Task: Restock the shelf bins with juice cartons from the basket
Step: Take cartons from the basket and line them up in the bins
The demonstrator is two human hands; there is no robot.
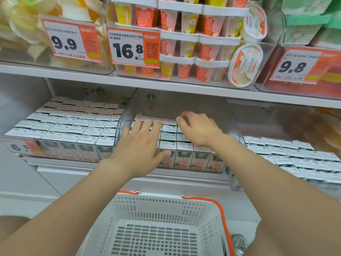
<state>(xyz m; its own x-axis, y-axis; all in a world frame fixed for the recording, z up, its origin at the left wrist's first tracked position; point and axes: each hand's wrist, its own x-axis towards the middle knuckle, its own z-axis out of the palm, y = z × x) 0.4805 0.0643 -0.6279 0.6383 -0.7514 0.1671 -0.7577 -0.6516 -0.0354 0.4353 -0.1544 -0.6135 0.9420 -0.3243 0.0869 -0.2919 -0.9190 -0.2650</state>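
A clear middle shelf bin (232, 124) holds rows of small juice cartons (184, 155) with white tops and green-and-peach fronts. My left hand (142, 145) lies flat with spread fingers on the carton tops at the bin's left side. My right hand (198, 129) reaches deeper into the bin, fingers curled down onto the cartons near the back rows; whether it holds one is hidden. The white basket (212, 217) with orange handles stands below the shelf, and its mesh floor shows no cartons.
The left bin (60, 126) and right bin (295, 157) are packed with the same cartons. The upper shelf (166, 84) overhangs, carrying dessert cups (184, 52) and price tags. A metal object (239, 242) sits right of the basket.
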